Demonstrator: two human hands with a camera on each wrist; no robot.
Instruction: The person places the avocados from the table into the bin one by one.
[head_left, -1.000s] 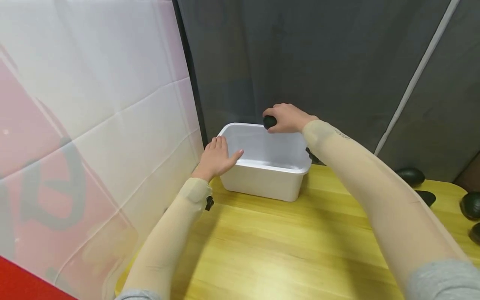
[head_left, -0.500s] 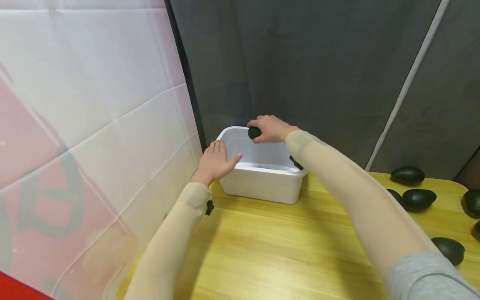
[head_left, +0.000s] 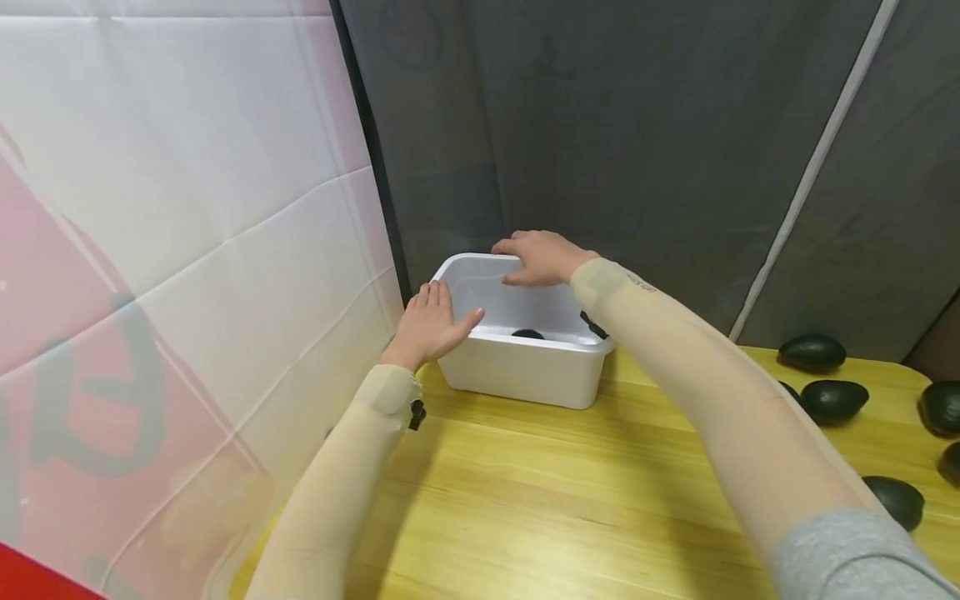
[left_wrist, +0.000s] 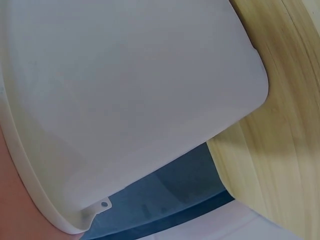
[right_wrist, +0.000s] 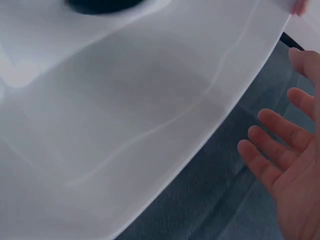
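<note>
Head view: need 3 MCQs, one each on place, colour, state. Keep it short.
1. Where is the avocado nearest the hands?
A. in the right hand
B. inside the bin
C. on the table by the left arm

2. What colour is the bin?
A. white
B. yellow
C. grey

3. How is the right hand?
A. gripping an avocado
B. a fist on the table
C. open above the bin, holding nothing

Answers:
1 B: the dark fruit lies on the bin floor, below the near rim.
2 A: its walls and rim are white on the yellow table.
3 C: the right wrist view shows spread fingers with nothing in them.
</note>
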